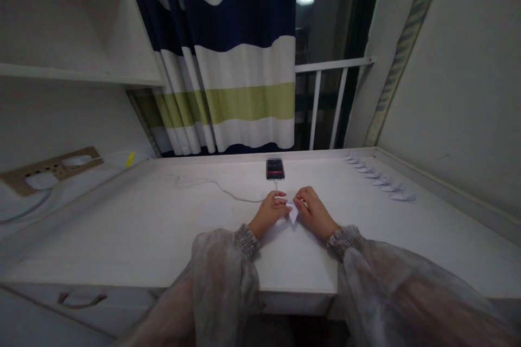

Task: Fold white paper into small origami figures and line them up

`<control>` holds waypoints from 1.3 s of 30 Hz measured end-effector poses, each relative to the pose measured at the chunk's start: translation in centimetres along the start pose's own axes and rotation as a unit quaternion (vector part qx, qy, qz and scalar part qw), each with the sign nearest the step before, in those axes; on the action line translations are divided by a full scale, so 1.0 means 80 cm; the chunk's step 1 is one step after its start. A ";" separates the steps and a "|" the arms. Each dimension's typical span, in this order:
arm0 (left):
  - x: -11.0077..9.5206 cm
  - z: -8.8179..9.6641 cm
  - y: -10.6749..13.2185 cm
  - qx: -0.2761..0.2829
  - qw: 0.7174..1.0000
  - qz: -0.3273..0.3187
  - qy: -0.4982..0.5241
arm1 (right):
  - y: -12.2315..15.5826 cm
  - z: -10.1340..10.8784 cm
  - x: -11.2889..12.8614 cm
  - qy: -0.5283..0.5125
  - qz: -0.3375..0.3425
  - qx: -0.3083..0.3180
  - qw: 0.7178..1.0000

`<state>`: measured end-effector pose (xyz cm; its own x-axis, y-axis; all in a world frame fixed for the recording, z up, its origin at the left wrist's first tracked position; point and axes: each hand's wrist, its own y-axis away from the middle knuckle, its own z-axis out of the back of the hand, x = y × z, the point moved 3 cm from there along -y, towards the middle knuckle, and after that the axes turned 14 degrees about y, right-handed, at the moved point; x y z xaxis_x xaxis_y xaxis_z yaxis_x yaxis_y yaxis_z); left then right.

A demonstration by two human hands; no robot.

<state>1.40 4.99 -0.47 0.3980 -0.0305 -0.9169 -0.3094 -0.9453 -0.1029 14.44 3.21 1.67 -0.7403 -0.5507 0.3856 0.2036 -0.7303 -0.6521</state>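
A small folded piece of white paper (293, 213), pointed at its lower end, is between my two hands, just above the white desk. My left hand (270, 213) grips its left side, with the thumb laid over the paper. On the other side, my right hand (315, 213) pinches the upper right edge between thumb and fingers. The paper's upper part is partly hidden by my fingers. Both wrists come out of loose grey sheer sleeves with gathered cuffs.
A phone (275, 168) with a white cable (228, 193) lies behind my hands. Several folded white paper pieces (378, 178) form a row at the right back. A power strip (52, 171) is at the left wall. Curtains (248, 65) hang behind the desk (122, 238).
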 end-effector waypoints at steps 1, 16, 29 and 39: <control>0.000 -0.004 -0.002 0.000 1.000 -0.007 0.020 | -0.002 -0.002 -0.003 -0.020 -0.027 -0.012 0.999; 0.010 -0.020 -0.029 0.004 0.996 -0.083 0.018 | -0.021 -0.019 -0.043 -0.372 -0.220 0.016 0.902; 0.006 -0.002 -0.045 -0.139 0.984 -0.068 0.091 | -0.033 -0.021 -0.055 -0.345 -0.184 0.069 0.918; 0.001 -0.003 -0.040 -0.154 0.981 -0.090 0.077 | -0.022 -0.013 -0.035 -0.100 -0.072 0.048 0.991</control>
<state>2.59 7.92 -0.12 0.5550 0.1204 -0.8231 0.0445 -0.9923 -0.1152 15.49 6.44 1.05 -0.6268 -0.4992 0.5982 0.1710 -0.8372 -0.5195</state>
